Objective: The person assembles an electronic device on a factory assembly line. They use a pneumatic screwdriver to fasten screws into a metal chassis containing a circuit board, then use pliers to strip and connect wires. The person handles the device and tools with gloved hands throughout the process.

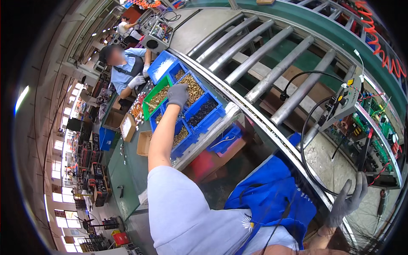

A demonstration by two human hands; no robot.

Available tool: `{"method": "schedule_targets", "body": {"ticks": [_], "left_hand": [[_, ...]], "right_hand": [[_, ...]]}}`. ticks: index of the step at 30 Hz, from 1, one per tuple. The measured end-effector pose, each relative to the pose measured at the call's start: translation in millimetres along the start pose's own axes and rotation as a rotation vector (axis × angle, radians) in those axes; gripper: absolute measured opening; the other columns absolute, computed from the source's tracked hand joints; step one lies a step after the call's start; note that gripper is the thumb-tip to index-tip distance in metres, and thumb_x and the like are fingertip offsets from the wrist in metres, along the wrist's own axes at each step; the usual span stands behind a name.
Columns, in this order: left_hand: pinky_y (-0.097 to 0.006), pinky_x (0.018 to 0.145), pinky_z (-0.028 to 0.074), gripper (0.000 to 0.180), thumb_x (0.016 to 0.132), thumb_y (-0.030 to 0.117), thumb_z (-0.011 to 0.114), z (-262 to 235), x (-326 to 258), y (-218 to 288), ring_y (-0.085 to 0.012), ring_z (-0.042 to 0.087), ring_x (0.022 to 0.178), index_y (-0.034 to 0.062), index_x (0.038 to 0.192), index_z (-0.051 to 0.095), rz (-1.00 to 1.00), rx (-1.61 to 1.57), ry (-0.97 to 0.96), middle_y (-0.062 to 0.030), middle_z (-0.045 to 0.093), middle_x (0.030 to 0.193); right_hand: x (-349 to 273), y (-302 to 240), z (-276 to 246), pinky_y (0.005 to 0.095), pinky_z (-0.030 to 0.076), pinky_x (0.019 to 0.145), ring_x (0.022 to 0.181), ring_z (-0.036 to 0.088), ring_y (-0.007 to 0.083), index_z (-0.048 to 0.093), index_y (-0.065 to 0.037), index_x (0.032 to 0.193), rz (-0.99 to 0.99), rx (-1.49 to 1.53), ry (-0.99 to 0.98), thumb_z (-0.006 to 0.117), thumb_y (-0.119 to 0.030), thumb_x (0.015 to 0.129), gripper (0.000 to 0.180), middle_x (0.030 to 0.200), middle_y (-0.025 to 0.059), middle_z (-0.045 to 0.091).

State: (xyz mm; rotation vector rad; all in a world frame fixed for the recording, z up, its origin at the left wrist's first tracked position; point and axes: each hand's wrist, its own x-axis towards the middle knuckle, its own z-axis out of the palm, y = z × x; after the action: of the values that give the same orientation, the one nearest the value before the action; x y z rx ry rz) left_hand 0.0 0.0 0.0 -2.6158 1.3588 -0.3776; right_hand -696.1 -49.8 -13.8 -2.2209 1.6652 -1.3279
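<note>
My left hand [177, 95], in a grey glove, reaches over the blue parts bins [209, 124]. Its fingers are curled down at the edge of a heap of brass-coloured screw-like parts [194, 90]; whatever they pinch is hidden. Beside it are a green bin [146, 111] of similar parts and a compartment of small black parts [203, 113]. On the right, my grey-gloved right hand [349, 201] has its fingers stretched apart, by a black cable [302, 146] and the lower end of an opened electronic unit [374, 136] with green circuit boards and wires.
Metal rollers [259, 59] form a conveyor ahead, its rail running between the bins and the unit. A screwdriver [382, 203] lies at the far right. Cardboard boxes [127, 127] stand left of the bins. A co-worker [125, 68] in grey gloves works beyond. A red coiled hose [378, 42] hangs upper right.
</note>
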Motion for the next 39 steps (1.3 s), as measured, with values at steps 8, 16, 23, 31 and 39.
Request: {"method": "schedule_targets", "body": {"ticks": [8,16,23,31,39], "left_hand": [[-0.04,0.078,0.055,0.021,0.078,0.014,0.067,9,17,-16,-0.0284,0.07,0.083,0.011,0.097,0.074,-0.013,-0.371,0.08,-0.0142,0.073,0.093],[-0.03,0.065,0.055,0.031,0.072,0.018,0.076,15,1,-56,-0.0149,0.067,0.069,0.0003,0.097,0.072,-0.368,-1.136,0.062,-0.011,0.073,0.086],[-0.033,0.076,0.054,0.028,0.072,0.023,0.076,5,8,6,-0.0197,0.069,0.08,0.0056,0.094,0.071,-0.105,-0.311,0.108,-0.0097,0.073,0.087],[-0.03,0.066,0.055,0.028,0.077,0.016,0.075,12,15,-43,-0.0177,0.068,0.079,0.0027,0.101,0.069,-0.318,-1.09,0.028,-0.0069,0.072,0.086],[-0.022,0.048,0.042,0.028,0.077,0.011,0.078,6,2,-53,-0.0091,0.057,0.057,0.0023,0.101,0.067,-0.351,-1.098,0.049,-0.0036,0.067,0.08]], "right_hand": [[10,-7,16,0.0403,0.042,0.102,0.117,0.055,0.0284,0.062,0.0,0.124,0.014,0.042,0.024,0.058,0.002,0.089,0.035,0.126,0.0152,0.057],[8,-20,15,0.039,0.042,0.102,0.116,0.055,0.0279,0.063,0.0,0.121,0.06,0.099,0.039,0.057,0.003,0.089,0.033,0.124,0.0147,0.058],[10,-36,18,0.0387,0.042,0.101,0.116,0.056,0.0279,0.063,0.0,0.12,-0.006,0.128,0.033,0.059,0.004,0.088,0.032,0.123,0.0143,0.058],[0,-23,8,0.0391,0.043,0.1,0.115,0.056,0.028,0.064,0.0,0.116,0.037,0.14,0.034,0.059,0.004,0.087,0.03,0.121,0.0145,0.059],[0,-43,13,0.038,0.046,0.094,0.108,0.059,0.0298,0.064,0.0,0.116,0.004,0.157,-0.028,0.059,0.004,0.086,0.03,0.115,0.016,0.061]]}}
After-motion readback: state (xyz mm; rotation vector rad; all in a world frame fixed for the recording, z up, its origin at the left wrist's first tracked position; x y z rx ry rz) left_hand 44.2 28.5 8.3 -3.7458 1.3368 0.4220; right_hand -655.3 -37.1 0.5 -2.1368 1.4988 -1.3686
